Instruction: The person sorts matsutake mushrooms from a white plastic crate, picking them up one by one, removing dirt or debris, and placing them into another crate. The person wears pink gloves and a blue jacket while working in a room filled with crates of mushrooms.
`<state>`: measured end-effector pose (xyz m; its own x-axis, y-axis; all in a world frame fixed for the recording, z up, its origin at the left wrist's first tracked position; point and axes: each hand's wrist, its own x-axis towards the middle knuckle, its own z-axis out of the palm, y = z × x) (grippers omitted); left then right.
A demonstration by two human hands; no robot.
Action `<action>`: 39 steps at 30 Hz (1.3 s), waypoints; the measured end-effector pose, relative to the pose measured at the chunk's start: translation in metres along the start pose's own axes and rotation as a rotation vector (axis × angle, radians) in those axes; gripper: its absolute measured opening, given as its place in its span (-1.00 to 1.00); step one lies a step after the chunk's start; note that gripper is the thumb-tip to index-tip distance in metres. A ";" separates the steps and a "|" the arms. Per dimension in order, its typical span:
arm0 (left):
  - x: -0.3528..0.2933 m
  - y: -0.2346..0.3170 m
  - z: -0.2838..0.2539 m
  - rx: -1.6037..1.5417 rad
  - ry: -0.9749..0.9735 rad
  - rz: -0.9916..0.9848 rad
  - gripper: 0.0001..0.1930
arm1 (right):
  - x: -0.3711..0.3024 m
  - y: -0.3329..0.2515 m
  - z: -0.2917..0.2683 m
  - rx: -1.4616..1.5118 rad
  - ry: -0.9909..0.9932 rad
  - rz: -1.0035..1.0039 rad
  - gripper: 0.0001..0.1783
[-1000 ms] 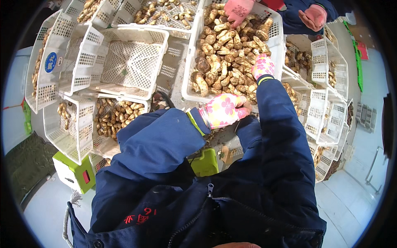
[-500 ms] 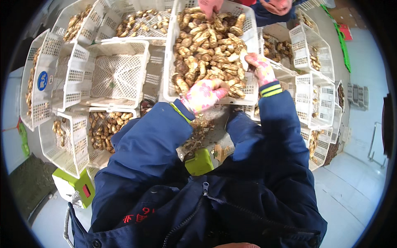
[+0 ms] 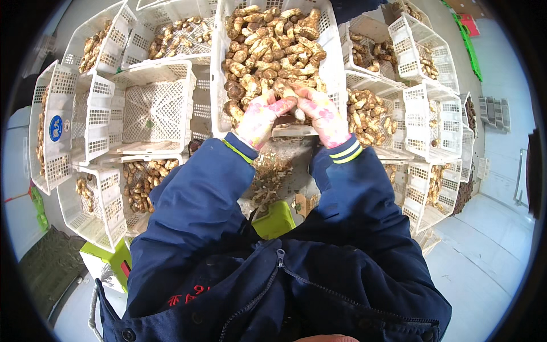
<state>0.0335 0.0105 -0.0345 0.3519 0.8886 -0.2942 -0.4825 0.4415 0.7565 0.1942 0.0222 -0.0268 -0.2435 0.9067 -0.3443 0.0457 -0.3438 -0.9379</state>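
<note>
At the near edge of a large white crate (image 3: 217, 85), my left hand (image 3: 259, 118) and my right hand (image 3: 323, 115) meet, both in pink flowered gloves. Their fingers close round one mushroom (image 3: 283, 89), brownish at its far end with a pale stem tip showing below. The fingers partly cover it. Beneath and beyond them, a heap of brown-and-cream, thick-stemmed mushrooms (image 3: 273, 48) fills much of the crate.
To the left stand a crate with a bare lattice bottom (image 3: 151, 111) and others with a few mushrooms. On the right, a crate holds more mushrooms (image 3: 367, 117). Scraps (image 3: 270, 176) litter the floor near a lime-green container (image 3: 274, 219). A dark sleeve (image 3: 353, 7) shows at the top.
My right hand has moved left from the crate's right side to meet my left hand, bringing a mushroom. The other person's gloved hand has left the view at the top.
</note>
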 end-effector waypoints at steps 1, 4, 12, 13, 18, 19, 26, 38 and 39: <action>-0.001 0.003 -0.002 0.012 -0.001 -0.025 -0.74 | 0.002 -0.003 -0.007 -0.039 -0.042 -0.089 -0.67; 0.005 -0.006 -0.022 0.292 0.130 0.003 -0.78 | 0.022 -0.005 -0.042 -0.324 0.182 -0.276 -0.64; -0.016 0.028 -0.020 -0.091 -0.136 0.081 -0.63 | 0.136 0.045 -0.054 -1.543 0.087 -0.099 -0.58; -0.017 0.032 -0.018 -0.185 -0.149 0.039 -0.62 | 0.145 0.047 -0.053 -1.583 0.033 -0.057 -0.53; -0.017 0.035 -0.030 -0.370 -0.164 -0.067 -0.49 | 0.157 0.069 -0.044 -1.686 0.039 0.087 -0.47; -0.018 0.036 -0.031 -0.461 -0.222 -0.068 -0.47 | 0.157 0.067 -0.041 -1.696 0.003 0.118 -0.51; -0.007 0.022 -0.031 -0.503 -0.071 -0.014 -0.67 | 0.126 0.045 -0.069 -0.610 0.137 -0.089 -0.49; -0.015 0.018 -0.019 -0.253 0.048 -0.015 -0.78 | -0.018 -0.062 0.025 -0.466 0.070 -0.456 -0.69; -0.013 0.015 -0.027 -0.274 0.017 -0.031 -0.78 | -0.015 -0.058 0.017 -0.326 0.073 -0.375 -0.67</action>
<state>0.0001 0.0087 -0.0352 0.3570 0.8752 -0.3265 -0.6715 0.4834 0.5616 0.1784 0.0243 0.0334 -0.2333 0.9720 0.0275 0.2711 0.0922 -0.9581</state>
